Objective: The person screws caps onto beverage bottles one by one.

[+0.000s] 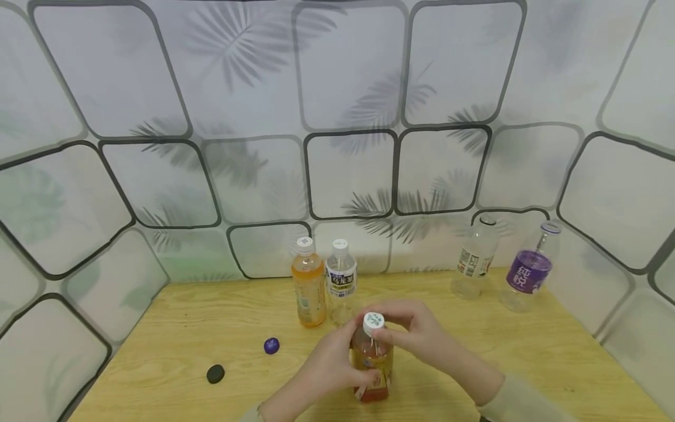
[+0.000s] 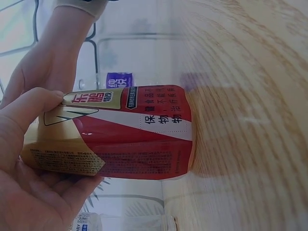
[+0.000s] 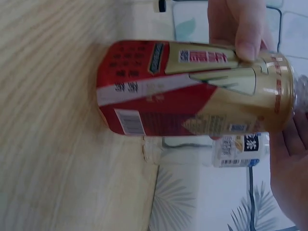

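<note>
A drink bottle with a red and gold label stands upright on the table in front of me, its white cap on. My left hand grips the bottle's body, thumb across the front. At the top, my right hand holds the cap between its thumb and its fingers, which are partly hidden behind. In the left wrist view the label shows large, with the left thumb lying on its gold part. The right wrist view shows the label too; the cap is out of that picture.
Behind stand an orange drink bottle and a clear bottle, both white-capped. At the back right are a clear bottle and a purple-labelled bottle, apparently uncapped. A purple cap and a black cap lie left.
</note>
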